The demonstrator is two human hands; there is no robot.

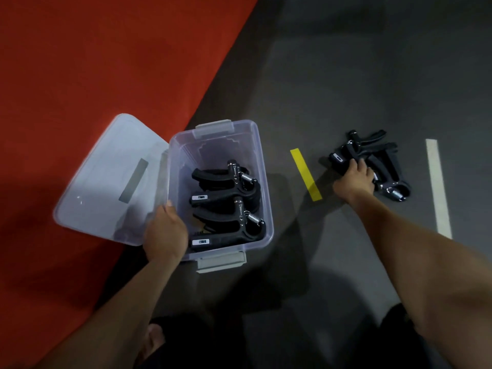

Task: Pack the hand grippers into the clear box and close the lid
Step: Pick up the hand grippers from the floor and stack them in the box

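Note:
A clear plastic box [262,166] with grey latches stands open on the dark floor. Several black hand grippers [226,206] lie inside it. Its clear lid [106,182] lies flat to the left, partly on the red mat. My left hand [165,233] grips the box's near left rim, thumb along the edge. To the right, a small pile of black hand grippers [372,158] lies on the floor. My right hand [355,179] reaches into that pile and its fingers curl round one gripper's handle.
A red mat [93,62] covers the left side. A yellow tape strip [305,174] lies between the box and the pile, and a white tape strip [438,187] lies right of the pile. My bare foot [153,339] shows at the bottom.

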